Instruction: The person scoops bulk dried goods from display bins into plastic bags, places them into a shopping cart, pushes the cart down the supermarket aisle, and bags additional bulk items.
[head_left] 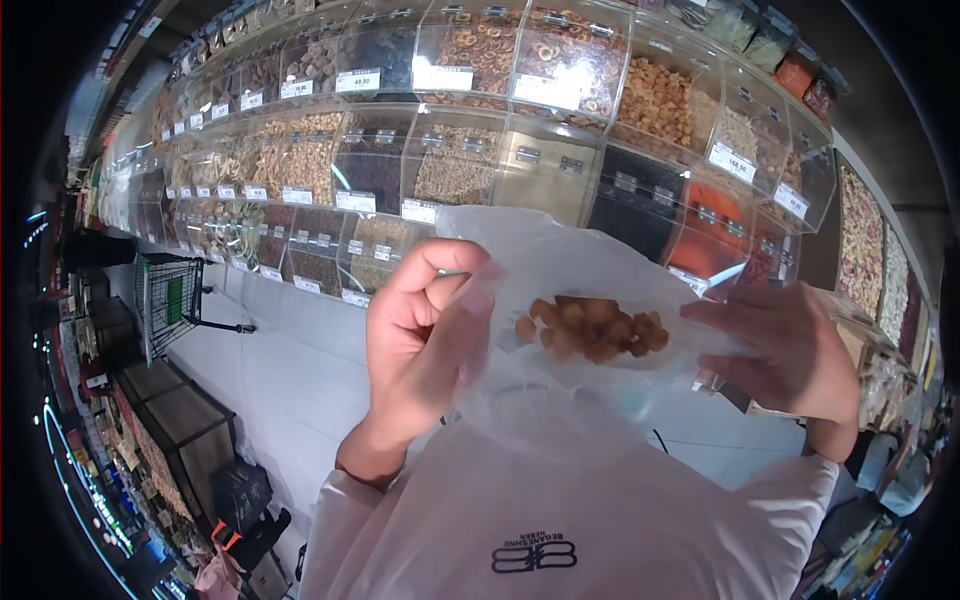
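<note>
A clear plastic bag (560,250) is stretched between my two hands in front of my chest. Several golden-brown dried pieces (600,330), perhaps dried fruit, lie bunched inside it. My left hand (425,330) pinches the bag's left side between thumb and curled fingers. At the opposite side, my right hand (785,345) grips the bag with its fingers, which are slightly smeared by motion. The bag's lower part hangs over my white shirt.
Tiered clear bins of dried goods with price tags (735,162) rise ahead. One bin holds similar golden pieces (655,95). A shopping cart (170,300) stands at left on the pale floor (270,365). Shelves (170,395) line the lower left.
</note>
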